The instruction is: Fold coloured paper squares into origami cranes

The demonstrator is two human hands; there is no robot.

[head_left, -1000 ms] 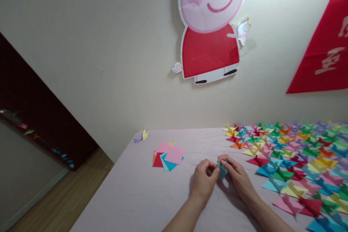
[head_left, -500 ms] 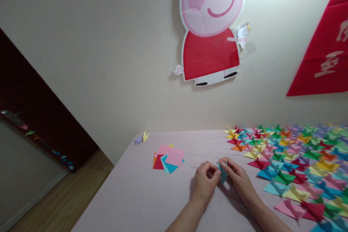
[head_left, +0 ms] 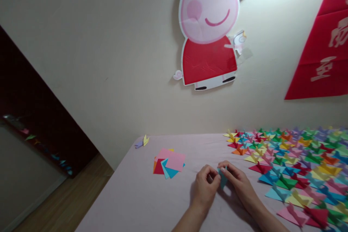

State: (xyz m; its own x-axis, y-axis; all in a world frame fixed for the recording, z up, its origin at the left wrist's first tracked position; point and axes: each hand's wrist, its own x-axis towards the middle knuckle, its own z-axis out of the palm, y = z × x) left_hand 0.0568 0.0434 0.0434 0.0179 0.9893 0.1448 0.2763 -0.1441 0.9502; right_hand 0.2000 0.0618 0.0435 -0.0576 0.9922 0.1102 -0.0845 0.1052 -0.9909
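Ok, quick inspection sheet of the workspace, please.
Surface: pale pink table.
Job's things: teal folded paper, pinched from both sides.
Clutter: stack of coloured sheets left of the paper; rows of folded paper pieces on the right; two small folded pieces at the far left corner.
Grippers: left hand and right hand both shut on the paper.
Cables: nothing seen.
Surroundings: cartoon pig cutout and red banner on the wall; wooden floor to the left.

Left hand (head_left: 206, 185), right hand (head_left: 237, 181) pinch teal folded paper (head_left: 223, 177) above pink table (head_left: 141, 203); paper stack (head_left: 169, 161) left.
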